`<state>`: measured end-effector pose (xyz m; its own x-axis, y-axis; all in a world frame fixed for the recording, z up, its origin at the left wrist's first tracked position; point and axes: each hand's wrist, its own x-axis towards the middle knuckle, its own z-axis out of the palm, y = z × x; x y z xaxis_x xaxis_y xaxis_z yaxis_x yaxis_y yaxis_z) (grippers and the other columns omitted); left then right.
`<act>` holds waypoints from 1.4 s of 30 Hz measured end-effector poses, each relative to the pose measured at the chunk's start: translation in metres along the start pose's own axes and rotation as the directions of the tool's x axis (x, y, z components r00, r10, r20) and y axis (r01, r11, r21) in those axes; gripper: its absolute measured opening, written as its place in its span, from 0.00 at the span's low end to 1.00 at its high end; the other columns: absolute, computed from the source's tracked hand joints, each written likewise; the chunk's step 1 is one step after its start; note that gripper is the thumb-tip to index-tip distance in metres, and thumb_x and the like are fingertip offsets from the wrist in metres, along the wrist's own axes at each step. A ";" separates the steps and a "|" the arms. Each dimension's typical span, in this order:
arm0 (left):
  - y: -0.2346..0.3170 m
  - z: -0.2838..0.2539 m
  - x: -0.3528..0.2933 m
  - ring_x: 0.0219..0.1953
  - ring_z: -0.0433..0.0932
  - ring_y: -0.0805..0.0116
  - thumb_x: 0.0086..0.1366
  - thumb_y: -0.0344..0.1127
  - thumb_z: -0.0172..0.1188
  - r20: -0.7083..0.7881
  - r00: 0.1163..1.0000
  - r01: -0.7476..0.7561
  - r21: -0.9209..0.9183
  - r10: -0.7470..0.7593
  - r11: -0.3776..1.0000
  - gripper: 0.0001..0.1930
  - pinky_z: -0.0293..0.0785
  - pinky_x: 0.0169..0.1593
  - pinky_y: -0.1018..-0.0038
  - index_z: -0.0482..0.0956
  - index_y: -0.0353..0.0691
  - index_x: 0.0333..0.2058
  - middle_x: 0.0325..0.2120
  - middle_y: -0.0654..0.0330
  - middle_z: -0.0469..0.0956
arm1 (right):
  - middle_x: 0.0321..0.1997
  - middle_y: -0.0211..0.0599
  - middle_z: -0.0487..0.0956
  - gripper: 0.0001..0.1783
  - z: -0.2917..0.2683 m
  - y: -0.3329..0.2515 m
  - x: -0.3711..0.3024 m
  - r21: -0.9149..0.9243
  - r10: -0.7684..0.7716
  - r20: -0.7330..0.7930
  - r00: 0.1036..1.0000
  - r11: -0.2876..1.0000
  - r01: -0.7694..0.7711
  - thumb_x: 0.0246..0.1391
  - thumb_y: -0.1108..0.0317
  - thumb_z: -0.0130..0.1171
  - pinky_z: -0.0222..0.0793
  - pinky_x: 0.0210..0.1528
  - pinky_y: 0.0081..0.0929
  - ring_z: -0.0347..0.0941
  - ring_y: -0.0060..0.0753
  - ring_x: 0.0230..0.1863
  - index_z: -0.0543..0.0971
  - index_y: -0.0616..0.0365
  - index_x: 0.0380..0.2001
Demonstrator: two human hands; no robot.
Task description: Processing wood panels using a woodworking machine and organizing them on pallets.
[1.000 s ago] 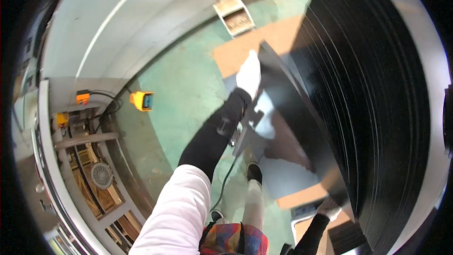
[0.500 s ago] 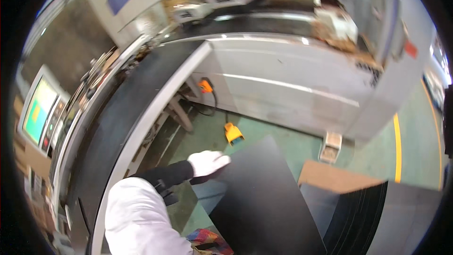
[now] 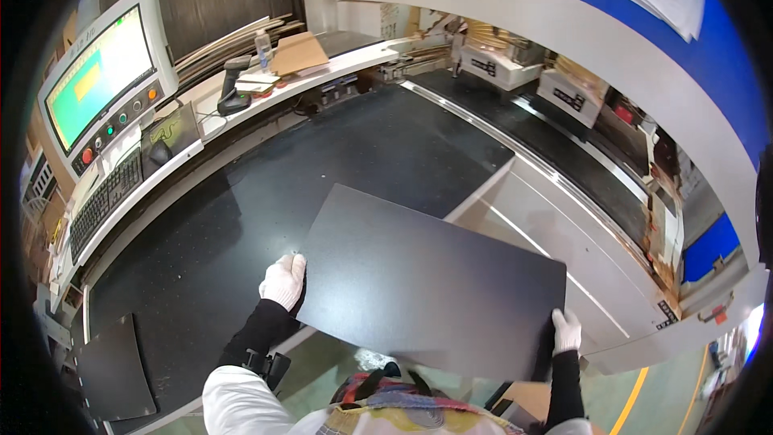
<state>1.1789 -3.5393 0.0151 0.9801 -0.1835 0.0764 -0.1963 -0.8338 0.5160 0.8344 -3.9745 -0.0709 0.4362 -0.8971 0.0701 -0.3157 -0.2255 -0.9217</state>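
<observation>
— The dark rectangular panel [image 3: 435, 282] has moved across to the black table [image 3: 185, 258], overlapping its near edge in view.
— Held how?
— Left hand [image 3: 282, 282] has its fingers [image 3: 296, 266] closed on the panel's left edge; right hand [image 3: 567, 332] grips the right.

Left hand [image 3: 283, 282] in a white glove, fingers [image 3: 296, 264] curled in a grip, left forearm [image 3: 256, 334] black-sleeved and slanting up rightward, right hand [image 3: 567, 331] likewise gloved and gripping, well apart and lower in view, right forearm [image 3: 567, 391] nearly upright, black-sleeved too
</observation>
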 end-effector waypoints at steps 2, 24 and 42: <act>-0.019 -0.005 0.023 0.42 0.76 0.43 0.66 0.49 0.48 0.001 0.996 0.089 0.017 -0.089 0.996 0.19 0.71 0.45 0.58 0.78 0.38 0.35 0.35 0.45 0.78 | 0.39 0.46 0.81 0.22 0.042 -0.036 0.049 -0.218 0.065 0.099 0.993 0.975 -0.042 0.49 0.62 0.56 0.67 0.48 0.30 0.75 0.35 0.41 0.78 0.70 0.42; 0.033 0.084 0.087 0.59 0.60 0.38 0.59 0.43 0.56 -0.230 0.963 -0.038 0.395 0.139 0.918 0.31 0.49 0.65 0.52 0.62 0.29 0.56 0.54 0.34 0.65 | 0.58 0.59 0.62 0.44 0.352 -0.247 0.220 -0.078 -0.234 0.959 0.160 0.328 0.942 0.41 0.42 0.63 0.56 0.60 0.59 0.58 0.68 0.58 0.64 0.52 0.59; 0.124 0.163 0.341 0.56 0.64 0.40 0.63 0.49 0.48 -0.287 0.957 0.076 0.368 0.036 0.927 0.30 0.53 0.63 0.54 0.64 0.29 0.55 0.50 0.36 0.67 | 0.51 0.46 0.66 0.25 0.505 -0.231 0.399 -0.088 -0.639 0.750 0.171 0.161 0.983 0.51 0.57 0.58 0.63 0.50 0.46 0.61 0.53 0.52 0.66 0.53 0.50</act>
<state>1.4834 -3.7900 -0.0336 0.9400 -0.0557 0.3365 -0.1187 -0.9783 0.1696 1.5069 -4.0884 -0.0230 0.9085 0.2755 0.3142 0.3044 -0.9515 -0.0457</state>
